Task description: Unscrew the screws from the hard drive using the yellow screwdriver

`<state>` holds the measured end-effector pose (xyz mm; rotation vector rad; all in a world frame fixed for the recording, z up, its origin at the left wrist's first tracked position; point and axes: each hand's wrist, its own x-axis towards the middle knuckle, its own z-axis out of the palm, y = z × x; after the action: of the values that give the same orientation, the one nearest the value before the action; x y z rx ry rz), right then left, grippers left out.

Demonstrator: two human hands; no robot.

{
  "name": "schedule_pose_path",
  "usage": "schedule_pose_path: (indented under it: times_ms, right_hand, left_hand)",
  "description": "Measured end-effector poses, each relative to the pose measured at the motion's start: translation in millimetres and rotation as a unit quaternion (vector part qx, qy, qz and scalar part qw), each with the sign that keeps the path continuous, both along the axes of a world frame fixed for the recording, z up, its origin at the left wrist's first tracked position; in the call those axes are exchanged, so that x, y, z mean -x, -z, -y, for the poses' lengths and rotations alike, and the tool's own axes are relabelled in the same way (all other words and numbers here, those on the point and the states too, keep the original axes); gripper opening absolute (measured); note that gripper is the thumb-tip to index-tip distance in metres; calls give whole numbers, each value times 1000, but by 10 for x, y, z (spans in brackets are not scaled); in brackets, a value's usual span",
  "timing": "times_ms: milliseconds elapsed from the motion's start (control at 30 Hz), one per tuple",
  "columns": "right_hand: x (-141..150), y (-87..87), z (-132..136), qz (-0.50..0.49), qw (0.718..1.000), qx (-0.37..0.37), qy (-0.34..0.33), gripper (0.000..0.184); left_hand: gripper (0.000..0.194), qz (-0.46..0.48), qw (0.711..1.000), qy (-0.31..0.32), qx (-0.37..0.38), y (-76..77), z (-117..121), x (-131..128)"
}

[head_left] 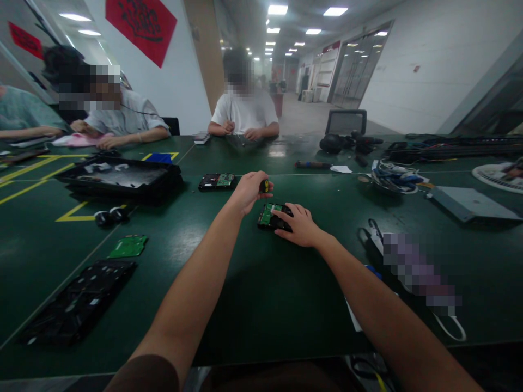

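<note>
A hard drive lies on the green table with its green circuit board facing up. My right hand grips its right end, thumb along the near side and fingers spread over the top. Above the drive's left part, my left hand is closed around a screwdriver with a black and yellow handle. The screwdriver points down at the board; its tip is too small to make out. Just left of my left hand, a second hard drive rests with its circuit board up.
At left are a stack of black trays, a loose green circuit board and a black flat casing. Cables, a silver box and a lanyard lie at right. A co-worker sits opposite; others sit at far left.
</note>
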<state>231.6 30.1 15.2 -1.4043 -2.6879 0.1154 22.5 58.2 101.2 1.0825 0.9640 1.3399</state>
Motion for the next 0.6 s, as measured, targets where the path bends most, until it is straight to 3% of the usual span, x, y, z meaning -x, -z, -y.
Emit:
schedule_pose_path:
  times_ms: [267,500,600]
  right_hand:
    - [3,-1,-1,-5,1000,0,-3,75]
    - [6,27,-6,-5,1000,-12,0,75]
    - [4,23,-6,-7,1000,-6,1,75]
  left_hand:
    - [17,-92,993,-52,-61,-5,11,13]
    - [16,-8,1000,-10,-8,0,3,-11]
    - [15,-38,998,-39,-35,19,-21,1]
